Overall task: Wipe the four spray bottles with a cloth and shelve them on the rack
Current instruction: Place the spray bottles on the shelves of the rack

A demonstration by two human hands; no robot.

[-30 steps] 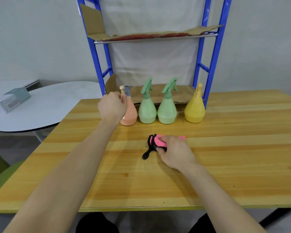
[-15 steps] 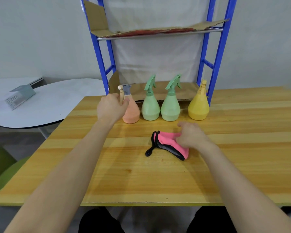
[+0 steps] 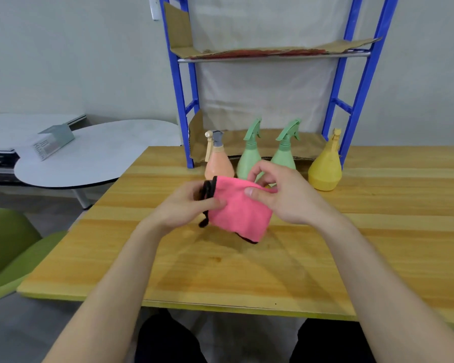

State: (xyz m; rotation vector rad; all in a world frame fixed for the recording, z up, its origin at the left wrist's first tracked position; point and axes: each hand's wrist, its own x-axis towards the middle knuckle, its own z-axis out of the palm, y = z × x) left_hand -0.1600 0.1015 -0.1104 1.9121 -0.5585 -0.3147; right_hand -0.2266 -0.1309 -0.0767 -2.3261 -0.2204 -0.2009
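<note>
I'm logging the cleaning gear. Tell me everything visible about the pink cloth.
The pink cloth looks like microfibre, edged in black, with a black loop at its left end. Loosely folded, it seems held clear of the wooden table. The left hand pinches its black-edged end; the right hand pinches its upper right edge.

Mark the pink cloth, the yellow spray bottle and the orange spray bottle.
pink cloth with black trim (image 3: 239, 213): head view, middle of its pink face.
yellow plastic spray bottle (image 3: 324, 169): head view, rounded body.
orange plastic spray bottle (image 3: 218, 165): head view, body above the cloth.
</note>
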